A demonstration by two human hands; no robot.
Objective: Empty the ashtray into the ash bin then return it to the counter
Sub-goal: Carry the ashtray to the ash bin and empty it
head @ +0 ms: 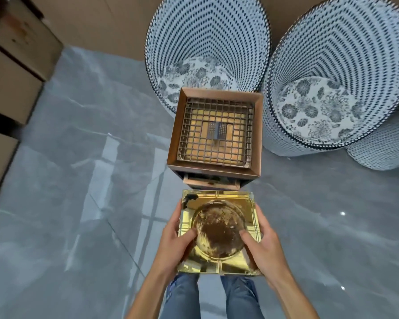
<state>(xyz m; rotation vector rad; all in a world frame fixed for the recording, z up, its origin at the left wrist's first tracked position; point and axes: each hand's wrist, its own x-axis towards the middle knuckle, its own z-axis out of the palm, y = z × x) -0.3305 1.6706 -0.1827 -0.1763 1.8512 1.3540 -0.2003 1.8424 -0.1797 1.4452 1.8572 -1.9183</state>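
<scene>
Nearest the camera, the person's legs in blue jeans (184,295) stand on a glossy grey marbled floor (78,180). Above them both bare hands carry a square gold ashtray (217,199), held roughly level in the air, just in front of the ash bin (214,173) and not resting on anything.

Left hand (175,245): thumb lies on the ashtray's top face beside the bowl, fingers (176,212) wrapped along the left edge, clamped on the ashtray. Right hand (263,245): thumb on the top face at the right of the bowl, fingers along the right edge, likewise clamped on it.

Surroundings: the ash bin is a square copper-brown box standing on the floor, its top recessed and covered by a metal grid (214,132). A small ledge or slot shows on its near side below the rim. Directly behind the bin stand two round-backed chairs with a blue-and-white dotted weave and floral seat cushions, one at the left (205,42), one at the right (336,77). The bin stands between them, close to both. Beige cabinets (12,65) line the left edge of the view. Nothing lies between the ashtray and the bin top.

Condition of the ashtray: mirror-bright gold face with notched grooves in the rim; round central bowl coated in brown and dark residue; a black smear at the far left corner.
</scene>
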